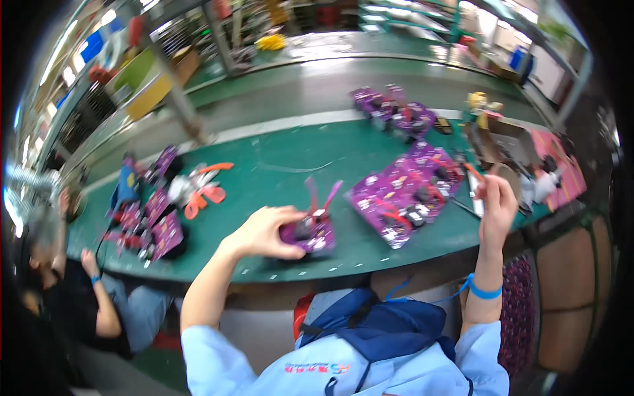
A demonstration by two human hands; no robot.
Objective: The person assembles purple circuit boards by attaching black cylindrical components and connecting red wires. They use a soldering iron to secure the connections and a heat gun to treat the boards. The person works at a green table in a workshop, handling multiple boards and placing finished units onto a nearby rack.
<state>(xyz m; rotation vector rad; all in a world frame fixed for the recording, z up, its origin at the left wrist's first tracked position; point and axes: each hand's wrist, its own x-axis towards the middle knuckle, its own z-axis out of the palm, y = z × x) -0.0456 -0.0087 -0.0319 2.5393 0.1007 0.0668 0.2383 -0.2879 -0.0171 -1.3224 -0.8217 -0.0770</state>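
Note:
My left hand (267,234) is closed around the left side of a small purple circuit board (320,239) near the table's front edge. Dark parts sit on that board, and two thin purple-pink strips stand up from it. At the right, my right hand (500,208) is raised, its fingers pinched on a small orange-red piece (481,189); blur hides its exact kind. Between my hands lie larger purple circuit boards (376,191) with black parts and red-orange wires.
More purple assemblies lie at the back (396,113) and left (148,228), beside orange-handled tools (205,195). A brown box (512,135) and pink sheet (561,171) stand at the right. A seated person (79,290) works at the left. A blue wrist strap (485,290) circles my right wrist.

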